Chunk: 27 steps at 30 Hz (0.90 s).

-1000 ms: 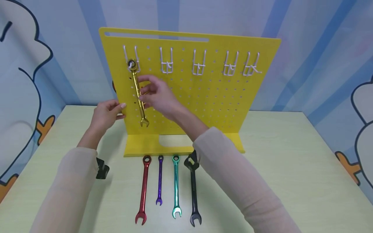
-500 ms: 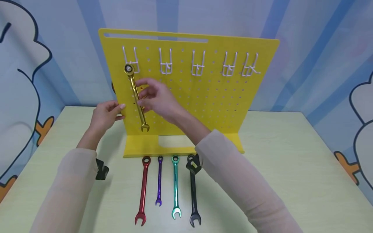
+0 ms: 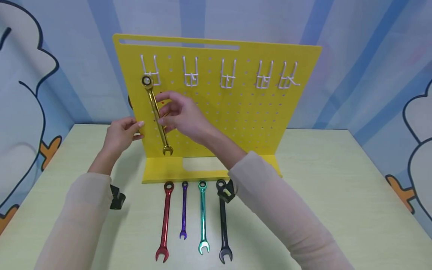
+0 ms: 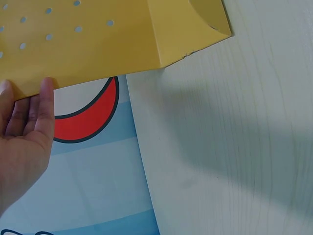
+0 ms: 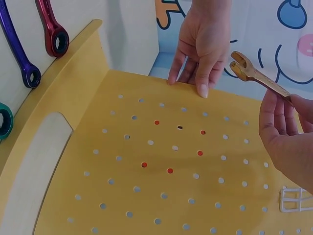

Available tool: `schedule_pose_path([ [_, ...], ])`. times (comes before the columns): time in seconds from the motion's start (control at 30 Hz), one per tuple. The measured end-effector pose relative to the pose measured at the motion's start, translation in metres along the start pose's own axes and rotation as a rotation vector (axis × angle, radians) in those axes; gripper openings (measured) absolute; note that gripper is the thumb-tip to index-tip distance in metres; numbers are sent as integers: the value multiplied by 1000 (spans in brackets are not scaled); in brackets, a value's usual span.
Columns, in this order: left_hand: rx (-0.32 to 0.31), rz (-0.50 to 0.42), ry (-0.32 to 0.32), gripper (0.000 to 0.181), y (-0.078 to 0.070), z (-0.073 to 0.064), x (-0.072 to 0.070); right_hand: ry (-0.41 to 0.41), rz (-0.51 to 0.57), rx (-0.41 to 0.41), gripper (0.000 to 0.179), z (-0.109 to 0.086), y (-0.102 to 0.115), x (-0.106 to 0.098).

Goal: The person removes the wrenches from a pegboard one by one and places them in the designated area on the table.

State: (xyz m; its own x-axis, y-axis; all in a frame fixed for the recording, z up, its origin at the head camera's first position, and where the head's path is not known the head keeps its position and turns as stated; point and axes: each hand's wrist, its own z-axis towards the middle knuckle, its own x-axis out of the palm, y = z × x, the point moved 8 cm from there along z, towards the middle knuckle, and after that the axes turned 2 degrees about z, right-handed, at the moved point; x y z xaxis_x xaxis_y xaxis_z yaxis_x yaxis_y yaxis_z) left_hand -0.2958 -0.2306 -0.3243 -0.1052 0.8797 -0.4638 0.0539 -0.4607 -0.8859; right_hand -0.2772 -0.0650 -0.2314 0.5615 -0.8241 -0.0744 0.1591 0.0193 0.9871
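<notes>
My right hand (image 3: pixel 183 116) pinches a gold combination wrench (image 3: pixel 154 108) by its shank, thumb on the near side. The wrench stands nearly upright before a yellow pegboard (image 3: pixel 219 112), ring end up and open end down. Its ring overlaps the lower part of the leftmost white wire hook (image 3: pixel 155 71) in the head view. From the right wrist view, the open end of the gold wrench (image 5: pixel 249 71) points away from the hand. My left hand (image 3: pixel 119 135) grips the board's left edge, fingertips right at the rim of the pegboard (image 4: pixel 98 54) in the left wrist view.
Several more white hooks, among them a hook (image 3: pixel 191 77), line the board's upper part. On the table (image 3: pixel 320 195) before the base lie a red wrench (image 3: pixel 166 221), a purple wrench (image 3: pixel 184 213), a green wrench (image 3: pixel 203 217) and a black wrench (image 3: pixel 224 225), partly behind the right wrist's camera.
The right hand has brought the gold wrench slightly down and left, so its ring sits lower against the leftmost hook. The left hand keeps its grip on the board's edge.
</notes>
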Motion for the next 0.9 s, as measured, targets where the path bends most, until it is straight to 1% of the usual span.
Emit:
schedule_pose_path([
  [0.23, -4, 5, -2, 42, 0, 0, 1, 8, -3, -14, 41, -4, 5, 0],
  [0.47, -24, 1, -1, 41, 2, 1, 0, 17, -5, -21, 41, -8, 9, -1],
  [0.6, -31, -11, 1, 42, 3, 1, 0, 21, -16, -21, 39, -10, 9, -3],
  [0.73, -25, -11, -1, 41, 4, 2, 0, 26, -26, -17, 38, -12, 7, -4],
  [0.9, -20, 0, -6, 41, 3, 1, 0, 24, -14, 8, 38, -14, 3, -9],
])
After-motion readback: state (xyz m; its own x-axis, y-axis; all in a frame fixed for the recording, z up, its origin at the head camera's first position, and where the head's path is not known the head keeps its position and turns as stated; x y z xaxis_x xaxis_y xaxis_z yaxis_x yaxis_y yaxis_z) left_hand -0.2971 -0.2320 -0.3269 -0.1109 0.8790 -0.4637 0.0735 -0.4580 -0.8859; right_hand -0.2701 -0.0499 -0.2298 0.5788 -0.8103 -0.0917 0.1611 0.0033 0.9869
